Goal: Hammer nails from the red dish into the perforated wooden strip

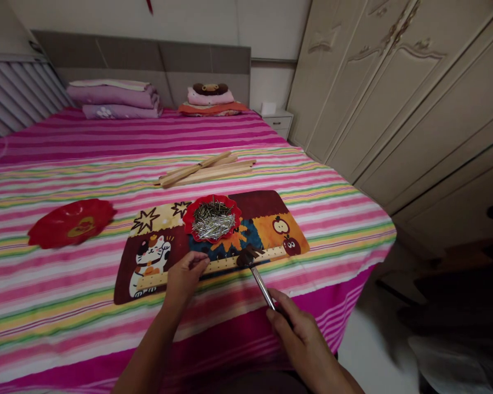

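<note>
A pale wooden strip (225, 264) lies across a patterned mat (125, 268). Small nails stand up from its middle part. At the strip, the fingers of my left hand (185, 275) are pinched together; whatever is between the fingertips is too small to make out. My right hand (298, 331) is closed around the metal handle of a hammer (262, 285). The hammer's dark head is over the strip, to the right of my left hand; I cannot tell whether it touches. Just behind the strip, a red scalloped dish (186, 218) holds many loose nails (213, 223), some dark and some silvery.
Several more wooden strips (207, 174) lie in a loose pile behind the mat. A red plate (72, 223) is on the left of the striped bedspread (57, 290). Folded bedding (115, 98) is stacked by the headboard. Tall wardrobes (378, 82) line the right side.
</note>
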Available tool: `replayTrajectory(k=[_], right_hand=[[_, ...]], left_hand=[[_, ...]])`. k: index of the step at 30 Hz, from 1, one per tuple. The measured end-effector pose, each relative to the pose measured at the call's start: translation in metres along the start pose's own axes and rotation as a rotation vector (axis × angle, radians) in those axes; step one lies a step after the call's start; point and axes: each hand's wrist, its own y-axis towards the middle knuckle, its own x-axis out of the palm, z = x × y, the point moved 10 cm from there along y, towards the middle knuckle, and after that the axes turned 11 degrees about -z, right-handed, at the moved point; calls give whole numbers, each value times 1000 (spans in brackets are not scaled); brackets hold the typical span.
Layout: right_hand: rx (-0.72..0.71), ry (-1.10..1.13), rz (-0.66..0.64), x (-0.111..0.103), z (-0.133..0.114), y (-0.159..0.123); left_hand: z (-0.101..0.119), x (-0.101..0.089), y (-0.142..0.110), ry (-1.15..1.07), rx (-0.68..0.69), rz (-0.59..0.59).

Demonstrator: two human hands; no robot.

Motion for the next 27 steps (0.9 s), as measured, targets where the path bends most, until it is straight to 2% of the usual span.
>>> replayTrajectory(k=[9,19,23,27], right_hand=[[-34,6,-57,10,-13,11],[-150,-142,-151,36,-58,46],[-135,-198,-168,42,-55,54],[-108,-121,-150,36,-47,44]], left_hand=[[10,2,-2,138,112,18],[10,3,-2,194,162,19],[14,3,-3,232,179,36],[14,6,-4,237,184,16]])
